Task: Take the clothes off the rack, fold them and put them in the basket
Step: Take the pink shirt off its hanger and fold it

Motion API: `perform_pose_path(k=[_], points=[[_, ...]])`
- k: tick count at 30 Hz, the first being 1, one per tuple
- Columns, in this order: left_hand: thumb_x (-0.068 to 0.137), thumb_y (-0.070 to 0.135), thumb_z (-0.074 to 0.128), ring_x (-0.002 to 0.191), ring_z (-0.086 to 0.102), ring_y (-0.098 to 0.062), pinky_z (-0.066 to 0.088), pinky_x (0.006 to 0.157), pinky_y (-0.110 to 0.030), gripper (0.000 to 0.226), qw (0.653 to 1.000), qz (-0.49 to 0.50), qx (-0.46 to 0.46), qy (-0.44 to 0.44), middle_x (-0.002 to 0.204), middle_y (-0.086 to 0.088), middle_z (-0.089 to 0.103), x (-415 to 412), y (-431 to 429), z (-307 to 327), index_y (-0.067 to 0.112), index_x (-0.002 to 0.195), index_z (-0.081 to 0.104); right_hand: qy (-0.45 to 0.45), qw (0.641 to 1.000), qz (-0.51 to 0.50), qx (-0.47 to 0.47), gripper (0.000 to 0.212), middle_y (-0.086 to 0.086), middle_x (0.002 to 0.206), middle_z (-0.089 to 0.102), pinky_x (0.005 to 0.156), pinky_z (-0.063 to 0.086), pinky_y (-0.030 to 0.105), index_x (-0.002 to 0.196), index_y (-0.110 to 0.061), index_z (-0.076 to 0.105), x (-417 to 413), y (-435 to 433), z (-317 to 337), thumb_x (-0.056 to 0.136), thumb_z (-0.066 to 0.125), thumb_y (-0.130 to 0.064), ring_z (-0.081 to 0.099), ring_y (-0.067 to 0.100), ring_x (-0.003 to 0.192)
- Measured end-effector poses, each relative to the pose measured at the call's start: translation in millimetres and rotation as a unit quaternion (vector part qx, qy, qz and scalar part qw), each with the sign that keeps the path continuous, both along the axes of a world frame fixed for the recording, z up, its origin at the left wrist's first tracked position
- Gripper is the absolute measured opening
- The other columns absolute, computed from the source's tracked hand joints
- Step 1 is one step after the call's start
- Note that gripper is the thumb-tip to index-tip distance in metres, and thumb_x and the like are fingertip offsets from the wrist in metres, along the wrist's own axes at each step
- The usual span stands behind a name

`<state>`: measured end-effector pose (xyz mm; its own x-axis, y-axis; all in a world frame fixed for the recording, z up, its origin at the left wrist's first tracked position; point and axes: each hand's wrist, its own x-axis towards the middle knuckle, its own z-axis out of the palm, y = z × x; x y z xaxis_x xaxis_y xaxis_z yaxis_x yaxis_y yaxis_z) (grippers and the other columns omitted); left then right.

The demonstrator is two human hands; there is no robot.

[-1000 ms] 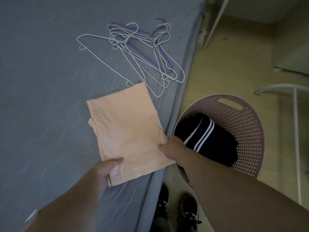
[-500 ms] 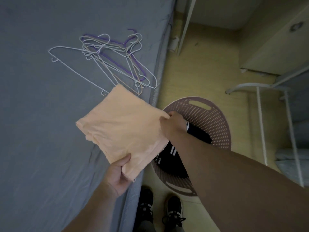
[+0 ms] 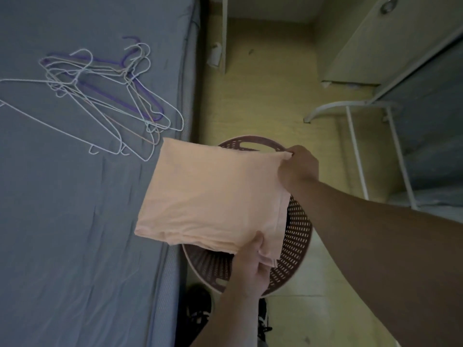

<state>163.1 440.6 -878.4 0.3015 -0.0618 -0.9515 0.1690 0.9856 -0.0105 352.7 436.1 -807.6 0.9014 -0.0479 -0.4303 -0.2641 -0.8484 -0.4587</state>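
- Folded peach garment [image 3: 213, 196]: held in the air by both hands, roughly flat. Its left part is over the bed edge and its right part over the basket. It isn't touching the bed sheet or the basket contents.
- Left hand [image 3: 250, 269]: grips the garment's near corner, thumb on top, fingers curled under the stacked layers.
- Right hand [image 3: 299, 169]: pinches the far right corner, fingers curled tight on the fabric, forearm crossing over the basket rim.
- Basket [image 3: 298, 236]: round, mauve, perforated plastic with handle slots. It's on the floor just beside the bed and mostly hidden under the garment.
- Dark sliver inside the basket at the garment's right edge, prob. other clothing, too occluded to tell.
- Bed [image 3: 62, 234]: grey-blue sheet, wrinkled.
- Wire hangers [image 3: 110, 96]: loose pile on the bed beyond the garment, white plus a purple one. The nearest tips are near the garment's far left corner.
- Black shoes [image 3: 198, 311]: at the bottom of frame, btwn bed and basket.
- White metal-tube frame [image 3: 353, 146]: on the yellowish floor [image 3: 270, 96], right of the basket.
- Pale cabinet [image 3: 375, 46]: top right.
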Motion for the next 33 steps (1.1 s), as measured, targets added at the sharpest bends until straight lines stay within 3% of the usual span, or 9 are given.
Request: perform_pose_path(k=[5, 10, 16, 19, 22, 24, 27, 29, 33], points=[[0.091, 0.004, 0.066, 0.066, 0.071, -0.019, 0.057, 0.054, -0.027, 0.010, 0.999, -0.026, -0.021, 0.005, 0.082, -0.010, 0.074, 27.4, -45.6, -28.6, 0.000, 0.101, 0.067, -0.046, 0.997, 0.055, -0.041, 0.036, 0.016, 0.117, 0.062, 0.076, 0.043, 0.033, 0.122, -0.013, 0.052, 8.2, -34.3, -27.9, 0.089, 0.047, 0.001, 0.058, 0.036, 0.107], [0.097, 0.001, 0.055, 0.059, 0.069, -0.015, 0.055, 0.057, -0.027, 0.013, 0.997, -0.020, -0.064, -0.028, 0.074, -0.004, 0.074, 37.0, -68.7, -53.3, 0.009, 0.094, 0.065, -0.039, 0.973, 0.176, -0.145, 0.047, 0.017, 0.118, 0.054, 0.079, 0.047, 0.041, 0.130, -0.016, 0.042, 4.9, -56.7, -54.7, 0.087, 0.046, 0.002, 0.058, 0.042, 0.105], [0.100, 0.000, 0.048, 0.040, 0.062, -0.013, 0.043, 0.032, -0.017, 0.015, 0.995, -0.044, -0.090, 0.012, 0.054, -0.007, 0.065, 44.9, -64.1, -51.4, 0.000, 0.090, 0.059, -0.013, 0.969, 0.152, -0.194, 0.054, 0.019, 0.124, 0.049, 0.077, 0.047, 0.043, 0.141, -0.017, 0.033, 4.8, -61.5, -72.6, 0.092, 0.043, 0.003, 0.059, 0.043, 0.106], [0.095, -0.008, 0.054, 0.058, 0.069, -0.027, 0.055, 0.040, -0.029, 0.008, 0.991, -0.017, -0.132, 0.028, 0.072, -0.019, 0.067, 50.6, -63.2, -44.1, -0.011, 0.088, 0.058, 0.008, 0.970, 0.161, -0.182, 0.058, 0.020, 0.122, 0.049, 0.075, 0.047, 0.042, 0.142, -0.018, 0.029, 6.9, -59.4, -71.0, 0.090, 0.045, 0.003, 0.058, 0.042, 0.106], [0.094, 0.003, 0.064, 0.053, 0.066, -0.021, 0.052, 0.036, -0.027, 0.010, 0.980, -0.152, -0.097, 0.084, 0.083, -0.016, 0.066, 54.9, -63.0, -33.8, -0.006, 0.094, 0.062, 0.017, 0.950, 0.224, -0.216, 0.055, 0.018, 0.125, 0.045, 0.079, 0.044, 0.042, 0.143, -0.017, 0.030, 5.7, -57.1, -66.2, 0.092, 0.045, -0.002, 0.053, 0.038, 0.111], [0.097, 0.028, 0.060, 0.036, 0.056, -0.012, 0.039, 0.031, -0.018, 0.023, 0.923, -0.373, -0.012, 0.094, 0.075, -0.007, 0.064, 52.2, -55.0, -28.3, 0.005, 0.099, 0.064, 0.002, 0.920, 0.285, -0.268, 0.045, 0.017, 0.128, 0.041, 0.084, 0.042, 0.041, 0.139, -0.013, 0.038, 2.3, -55.6, -64.8, 0.094, 0.043, -0.007, 0.049, 0.035, 0.113], [0.091, 0.042, 0.050, 0.050, 0.063, -0.016, 0.050, 0.055, -0.022, 0.036, 0.729, -0.650, 0.198, 0.082, 0.071, -0.001, 0.070, 45.0, -22.9, -39.2, 0.011, 0.087, 0.066, 0.004, 0.870, 0.361, -0.335, 0.047, 0.018, 0.140, 0.035, 0.095, 0.042, 0.041, 0.140, -0.012, 0.042, -9.0, -53.3, -68.0, 0.094, 0.047, -0.011, 0.043, 0.034, 0.124], [0.090, 0.037, 0.048, 0.085, 0.067, -0.022, 0.052, 0.077, -0.031, 0.027, 0.608, -0.687, 0.380, 0.120, 0.096, -0.002, 0.070, 48.9, 4.3, -47.6, 0.014, 0.093, 0.062, 0.044, 0.844, 0.406, -0.348, 0.054, 0.022, 0.150, 0.028, 0.106, 0.038, 0.043, 0.146, -0.010, 0.040, -19.9, -52.5, -74.5, 0.093, 0.051, -0.011, 0.035, 0.038, 0.136], [0.096, 0.032, 0.048, 0.119, 0.044, -0.032, 0.041, 0.096, -0.046, 0.042, 0.469, -0.595, 0.632, 0.163, 0.134, -0.013, 0.043, 64.9, 60.3, -60.5, 0.010, 0.132, 0.039, 0.113, 0.807, 0.459, -0.354, 0.049, 0.018, 0.146, 0.036, 0.106, 0.039, 0.045, 0.140, -0.010, 0.045, -41.4, -50.9, -83.8, 0.091, 0.052, -0.014, 0.037, 0.036, 0.135]])
